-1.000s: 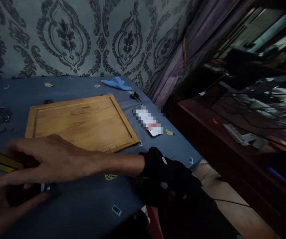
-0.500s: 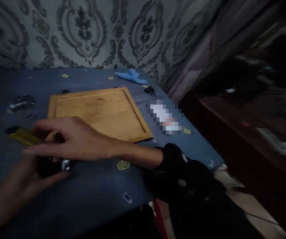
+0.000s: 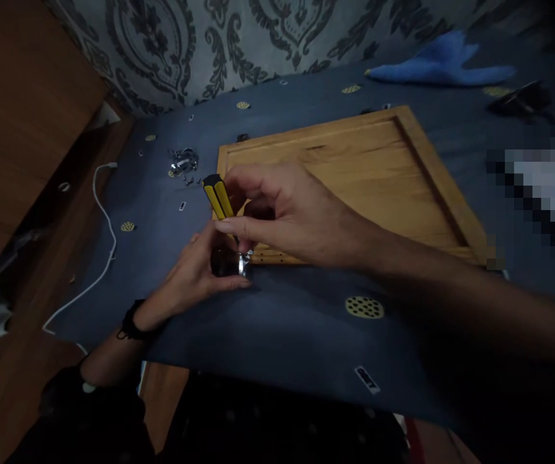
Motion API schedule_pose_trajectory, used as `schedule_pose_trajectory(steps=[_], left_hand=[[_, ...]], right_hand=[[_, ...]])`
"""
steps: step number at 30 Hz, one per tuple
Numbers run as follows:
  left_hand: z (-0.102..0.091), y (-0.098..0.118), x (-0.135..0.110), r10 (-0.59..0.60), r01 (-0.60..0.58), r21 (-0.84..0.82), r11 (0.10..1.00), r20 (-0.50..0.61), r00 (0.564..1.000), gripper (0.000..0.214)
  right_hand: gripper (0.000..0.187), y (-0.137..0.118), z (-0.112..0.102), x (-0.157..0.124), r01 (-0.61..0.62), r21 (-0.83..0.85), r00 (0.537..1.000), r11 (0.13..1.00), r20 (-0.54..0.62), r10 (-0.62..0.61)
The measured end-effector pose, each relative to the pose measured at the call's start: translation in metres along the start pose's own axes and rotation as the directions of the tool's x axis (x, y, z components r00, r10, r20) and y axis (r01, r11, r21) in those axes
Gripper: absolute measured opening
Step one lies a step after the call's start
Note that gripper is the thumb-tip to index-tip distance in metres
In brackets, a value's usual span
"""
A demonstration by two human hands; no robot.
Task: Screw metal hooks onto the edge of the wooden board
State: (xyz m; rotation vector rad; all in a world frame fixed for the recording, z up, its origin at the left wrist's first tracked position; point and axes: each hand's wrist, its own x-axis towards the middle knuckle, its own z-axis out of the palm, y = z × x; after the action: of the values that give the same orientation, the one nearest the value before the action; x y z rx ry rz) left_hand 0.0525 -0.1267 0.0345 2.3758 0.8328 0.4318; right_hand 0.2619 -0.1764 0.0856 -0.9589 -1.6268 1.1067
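My right hand (image 3: 287,212) is closed around a screwdriver (image 3: 218,196) with a yellow and black handle, tilted with its shaft pointing down. The tip comes down by a shiny metal fitting (image 3: 242,265) at the near left corner of a framed wooden panel (image 3: 354,183). My left hand (image 3: 194,267) curls about that fitting from the left, its thumb reaching along the near side; its other fingertips are partly covered by my right hand. Small dark holes show along the panel's near edge.
Several shiny metal parts (image 3: 184,161) and small screws lie at the left. A blue cloth (image 3: 441,64) and a dark object (image 3: 523,100) are at the far right, above a blurred-out item (image 3: 552,193). A white cable (image 3: 113,225) runs along the left edge.
The view has swung left, bringing the wooden furniture and white cable into sight. The screwdriver has become steeper, its tip now by the fitting. Both hands stay close together.
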Motion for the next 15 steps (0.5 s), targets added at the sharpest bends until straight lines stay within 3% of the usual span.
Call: schedule_pose_trajectory(steps=[5, 11, 15], left_hand=[[0.0029, -0.0015, 0.0002, 0.015, -0.014, 0.008, 1.0, -0.033, 0.999, 0.063], [0.0022, 0.0011, 0.0007, -0.047, 0.048, -0.044, 0.998, 0.012, 0.999, 0.079], [0.003, -0.0002, -0.0004, -0.041, 0.042, -0.08, 0.996, 0.005, 0.999, 0.081]], right_hand=[[0.016, 0.0024, 0.0054, -0.0013, -0.007, -0.017, 0.999, 1.0, -0.037, 0.007], [0.021, -0.0038, 0.0055, -0.0016, 0.022, -0.055, 0.972, 0.998, -0.234, -0.035], [0.022, -0.0057, 0.0036, -0.0011, -0.022, -0.142, 0.974, 0.99, -0.224, -0.011]])
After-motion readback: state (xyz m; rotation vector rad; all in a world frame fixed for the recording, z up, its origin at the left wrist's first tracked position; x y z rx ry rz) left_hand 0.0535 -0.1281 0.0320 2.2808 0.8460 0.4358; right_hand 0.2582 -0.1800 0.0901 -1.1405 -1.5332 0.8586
